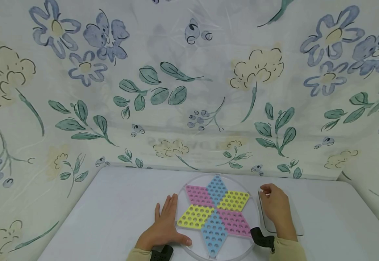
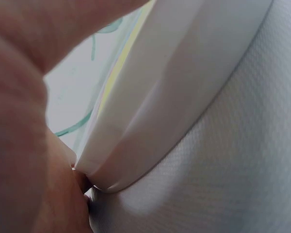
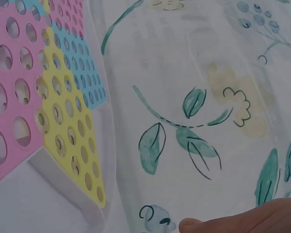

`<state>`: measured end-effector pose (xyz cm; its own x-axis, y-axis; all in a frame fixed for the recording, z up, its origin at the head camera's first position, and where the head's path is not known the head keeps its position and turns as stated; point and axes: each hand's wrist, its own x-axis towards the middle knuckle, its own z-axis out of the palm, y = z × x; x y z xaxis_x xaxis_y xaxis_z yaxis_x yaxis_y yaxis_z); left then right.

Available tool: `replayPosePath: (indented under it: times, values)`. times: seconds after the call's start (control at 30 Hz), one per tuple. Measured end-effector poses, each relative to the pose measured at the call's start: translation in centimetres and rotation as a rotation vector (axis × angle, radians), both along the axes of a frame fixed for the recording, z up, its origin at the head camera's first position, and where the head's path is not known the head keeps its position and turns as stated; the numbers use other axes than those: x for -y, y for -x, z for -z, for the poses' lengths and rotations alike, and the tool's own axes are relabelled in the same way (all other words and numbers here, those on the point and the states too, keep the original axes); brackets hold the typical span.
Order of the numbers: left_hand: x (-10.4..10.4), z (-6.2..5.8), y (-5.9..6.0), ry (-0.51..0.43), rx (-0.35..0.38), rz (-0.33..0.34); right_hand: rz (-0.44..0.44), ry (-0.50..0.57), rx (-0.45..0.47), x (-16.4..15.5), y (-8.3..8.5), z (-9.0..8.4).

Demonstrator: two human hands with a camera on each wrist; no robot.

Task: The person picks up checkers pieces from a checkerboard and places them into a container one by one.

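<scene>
A round white game board point(image 1: 189, 250) lies on the table, with a six-pointed star of pink, yellow and blue panels full of round holes. At its left rim rests my left hand point(image 1: 165, 226), fingers extended and spread from the thumb, which touches the lower left edge. In the left wrist view that hand point(image 2: 19, 126) is close against the board's pale side wall point(image 2: 145, 102). My right hand point(image 1: 275, 204) is right of the board, fingers bent, above a flat pale rectangle point(image 1: 295, 219) with a dark left edge. Whether it pinches that edge is hidden.
The white table point(image 1: 121, 206) extends to both sides of the board. A floral cloth point(image 1: 209, 108) hangs behind and around it. Black straps or mounts point(image 1: 262, 238) sit at both wrists, by the beige sleeves point(image 1: 287, 250).
</scene>
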<state>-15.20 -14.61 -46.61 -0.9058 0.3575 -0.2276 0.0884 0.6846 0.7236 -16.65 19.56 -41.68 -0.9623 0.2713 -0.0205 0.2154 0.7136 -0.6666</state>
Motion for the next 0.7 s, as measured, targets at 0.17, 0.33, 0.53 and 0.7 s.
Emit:
replayPosePath:
  times: [0.17,0.33,0.53,0.7]
  values:
    - [-0.1,0.1,0.0,-0.004,0.011,-0.002,-0.02,0.002,-0.02,0.6,-0.2,-0.6]
    - [-0.1,0.2,0.0,-0.029,0.013,-0.01,-0.014,0.023,-0.017,1.2,-0.2,-0.9]
    - [0.1,0.1,-0.1,-0.071,0.023,-0.056,-0.026,0.029,-0.011,1.6,-0.1,-0.8]
    - [0.0,-0.3,0.0,-0.074,0.023,-0.068,-0.037,0.021,-0.047,1.5,-0.3,-0.8]
